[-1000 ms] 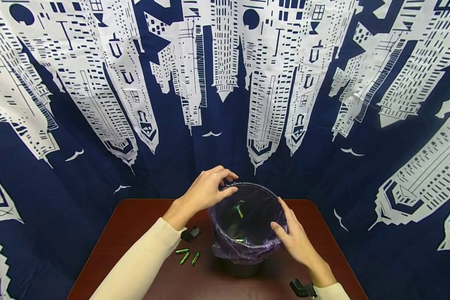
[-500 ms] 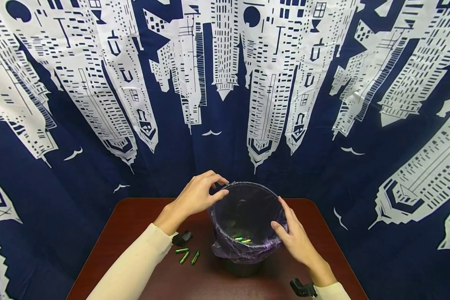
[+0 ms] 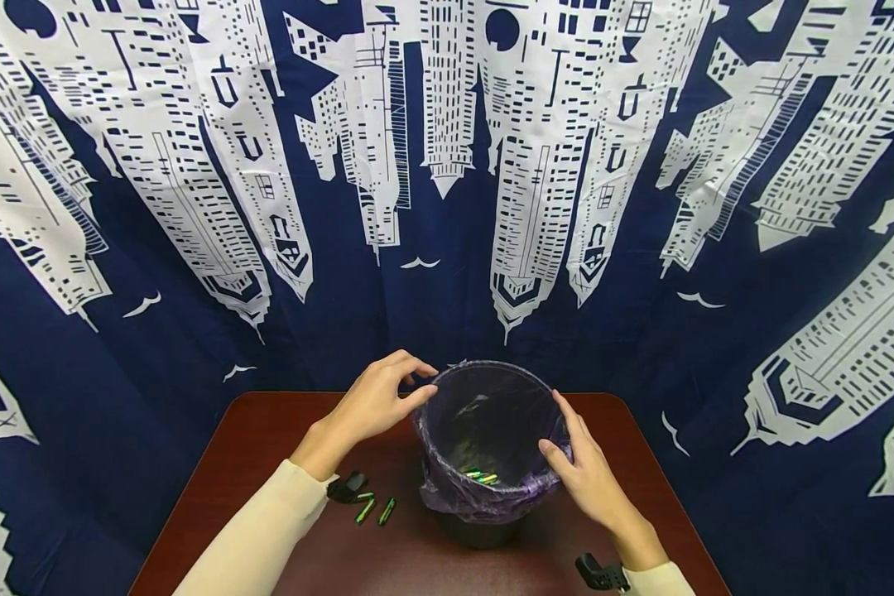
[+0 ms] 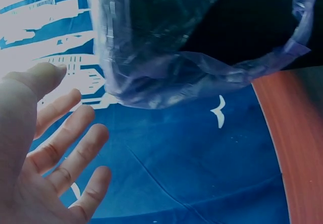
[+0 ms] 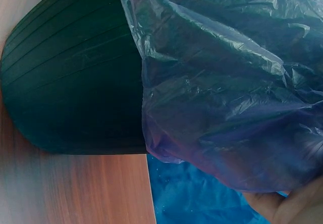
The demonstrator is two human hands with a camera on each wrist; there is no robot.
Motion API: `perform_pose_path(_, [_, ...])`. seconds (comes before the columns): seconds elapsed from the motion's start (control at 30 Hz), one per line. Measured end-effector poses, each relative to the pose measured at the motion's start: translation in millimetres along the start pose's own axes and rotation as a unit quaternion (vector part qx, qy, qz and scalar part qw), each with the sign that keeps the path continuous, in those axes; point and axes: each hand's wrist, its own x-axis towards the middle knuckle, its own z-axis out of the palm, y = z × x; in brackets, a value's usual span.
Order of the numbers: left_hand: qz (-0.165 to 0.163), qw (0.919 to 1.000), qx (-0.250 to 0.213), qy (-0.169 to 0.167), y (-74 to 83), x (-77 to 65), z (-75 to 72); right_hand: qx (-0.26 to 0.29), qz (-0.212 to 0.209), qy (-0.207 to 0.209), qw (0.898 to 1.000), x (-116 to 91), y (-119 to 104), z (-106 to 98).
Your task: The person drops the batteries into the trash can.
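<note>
A dark trash can point(image 3: 484, 536) stands on the table, lined with a thin purple plastic bag point(image 3: 477, 501) folded over its rim. Inside the can lie several green batteries point(image 3: 483, 478). My left hand point(image 3: 376, 401) hovers just left of the rim, fingers spread and holding nothing; the left wrist view shows its palm apart from the bag. My right hand point(image 3: 584, 472) holds the can's right rim, thumb over the inner side and fingers outside, partly hidden behind the bag in the right wrist view. Loose batteries point(image 3: 386, 511) lie on the table below my left wrist.
The reddish-brown table point(image 3: 268, 463) has rounded far corners. Behind it hangs a dark blue curtain point(image 3: 432, 306) with a white city print. A black wrist camera point(image 3: 348, 487) on my left arm partly covers one loose battery.
A battery dropped into the trash can and came to rest with the others. My left hand drew back leftward from over the rim. The right hand stayed in place.
</note>
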Motion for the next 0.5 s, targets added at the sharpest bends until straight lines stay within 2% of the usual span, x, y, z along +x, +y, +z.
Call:
perform_pose_path(0.37, [-0.011, 0.9987, -0.022, 0.044, -26.9, -25.4, 11.4, 0.003, -0.004, 0.001, 1.0, -0.2, 0.6, 0.9])
perform_pose_path(0.5, [-0.026, 0.9981, -0.032, 0.045, -39.0, -37.0, 15.1, 0.004, -0.009, 0.002, 1.0, 0.2, 1.2, 0.7])
